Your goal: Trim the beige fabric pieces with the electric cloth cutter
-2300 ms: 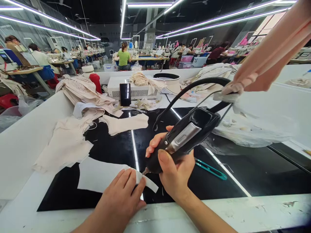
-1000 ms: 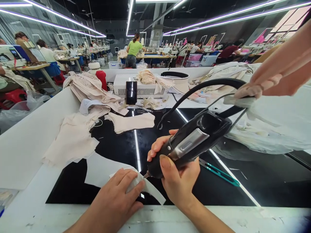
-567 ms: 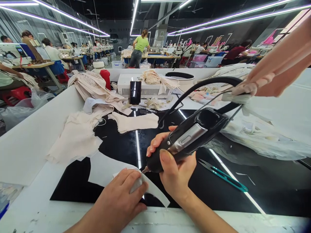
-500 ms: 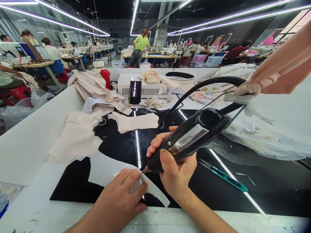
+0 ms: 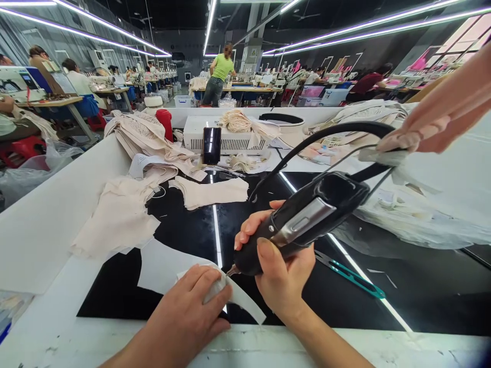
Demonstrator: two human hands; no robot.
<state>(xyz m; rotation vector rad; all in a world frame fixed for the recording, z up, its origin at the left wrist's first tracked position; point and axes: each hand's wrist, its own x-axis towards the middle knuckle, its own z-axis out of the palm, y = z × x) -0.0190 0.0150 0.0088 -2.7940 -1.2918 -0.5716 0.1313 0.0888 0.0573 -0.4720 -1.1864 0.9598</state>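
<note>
Table (image 5: 326,345) front edge | left fingers (image 5: 201,278) spread over white piece (image 5: 159,268) | right fingers (image 5: 248,231) gripped black tool (image 5: 253,254) | seemed partway, remainder unclear

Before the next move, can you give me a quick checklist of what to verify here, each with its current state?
1. Right hand wrapped around the black handheld tool: ok.
2. Left hand resting on the white piece: ok.
3. Left fingers well clear of the tool tip: not ok, I'd say; the tip sits right by the fingertips.
4. Cord kept off the white piece: ok, it arcs above the tool to the pink cloth strip.
5. Teal snips off the white piece: ok, they lie on the black surface.
6. Tool switched on: cannot tell.
</note>
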